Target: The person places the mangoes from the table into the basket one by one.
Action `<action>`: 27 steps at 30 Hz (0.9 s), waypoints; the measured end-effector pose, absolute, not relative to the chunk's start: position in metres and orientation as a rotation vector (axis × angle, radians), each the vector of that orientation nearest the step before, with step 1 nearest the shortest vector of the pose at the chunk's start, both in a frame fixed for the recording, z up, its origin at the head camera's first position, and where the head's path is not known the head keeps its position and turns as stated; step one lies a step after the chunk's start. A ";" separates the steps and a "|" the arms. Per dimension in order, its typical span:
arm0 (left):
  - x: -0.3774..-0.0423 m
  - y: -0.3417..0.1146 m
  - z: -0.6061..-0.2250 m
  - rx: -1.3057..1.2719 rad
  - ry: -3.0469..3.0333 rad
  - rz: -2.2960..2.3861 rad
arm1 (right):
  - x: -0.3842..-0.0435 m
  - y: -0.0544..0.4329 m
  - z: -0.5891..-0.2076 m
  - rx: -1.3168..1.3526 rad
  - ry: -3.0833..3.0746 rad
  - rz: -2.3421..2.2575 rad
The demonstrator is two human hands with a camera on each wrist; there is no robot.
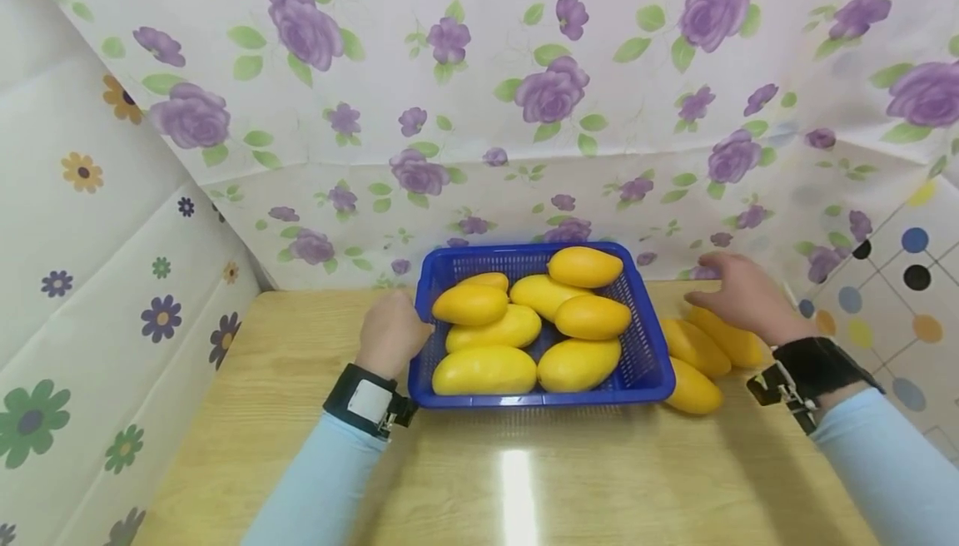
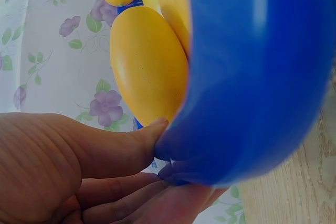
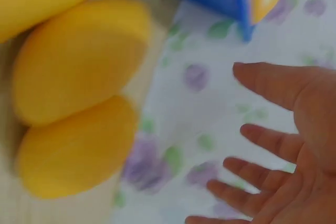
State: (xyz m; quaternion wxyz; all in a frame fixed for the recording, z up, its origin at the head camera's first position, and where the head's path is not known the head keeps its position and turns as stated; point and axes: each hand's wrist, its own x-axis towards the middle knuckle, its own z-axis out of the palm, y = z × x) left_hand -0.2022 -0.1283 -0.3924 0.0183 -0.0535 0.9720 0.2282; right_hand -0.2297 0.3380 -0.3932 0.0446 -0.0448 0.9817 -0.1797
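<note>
A blue plastic basket (image 1: 539, 401) stands on the table with several yellow mangoes (image 1: 485, 369) in it. At its left side my left hand (image 1: 393, 333) grips the rim; the left wrist view shows the thumb (image 2: 118, 148) on one side and fingers curled under the other. To the right of the basket, three more mangoes (image 1: 693, 386) lie on the wood. Over the farthest of them hovers my right hand (image 1: 745, 296), fingers spread and nothing in it. In the right wrist view a gap separates that hand from the loose mangoes (image 3: 81, 61).
A wood-grain table (image 1: 479, 479) lies under everything. Behind the basket hangs a white cloth (image 1: 479, 196) with purple flowers. Patterned walls flank the table: flowered on the left (image 1: 112, 280), dotted on the right (image 1: 899, 296).
</note>
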 end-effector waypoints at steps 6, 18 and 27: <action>-0.201 -0.131 -0.393 -0.164 3.023 0.691 | -0.225 0.370 -0.418 -0.012 2.872 -0.452; -0.204 -0.128 -0.395 -0.213 2.977 0.700 | -0.215 0.394 -0.442 0.070 2.744 -0.471; -0.203 -0.129 -0.392 -0.230 2.979 0.711 | -0.218 0.406 -0.453 0.151 2.723 -0.512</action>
